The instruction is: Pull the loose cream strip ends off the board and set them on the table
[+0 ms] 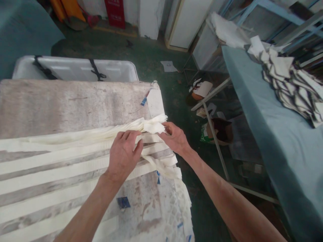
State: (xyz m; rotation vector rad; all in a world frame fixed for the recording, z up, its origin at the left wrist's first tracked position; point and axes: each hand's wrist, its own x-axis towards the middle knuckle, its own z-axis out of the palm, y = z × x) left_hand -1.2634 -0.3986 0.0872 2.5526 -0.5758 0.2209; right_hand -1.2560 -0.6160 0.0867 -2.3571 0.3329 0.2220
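Several long cream fabric strips (68, 163) lie side by side across a worn, stained board (45, 104). Along the far side runs a thicker bundle of strips (101, 134), its ends ruffled and folded near the board's right edge. My left hand (123, 151) rests over the strips, fingers bent and thumb apart, with a gap between them. At the bundle's right end, the thumb and forefinger of my right hand (175, 137) close on the loose strip end (154, 127). One strip (161, 166) curls out of line below my hands.
Behind the board stands a white plastic tub (73, 67) with black straps. To the right, a table with a blue-grey cover (272, 134) bears a heap of dark-edged pale pieces (290, 74). Its metal frame (215, 141) and a bag (218, 131) stand beside the green floor (174, 90).
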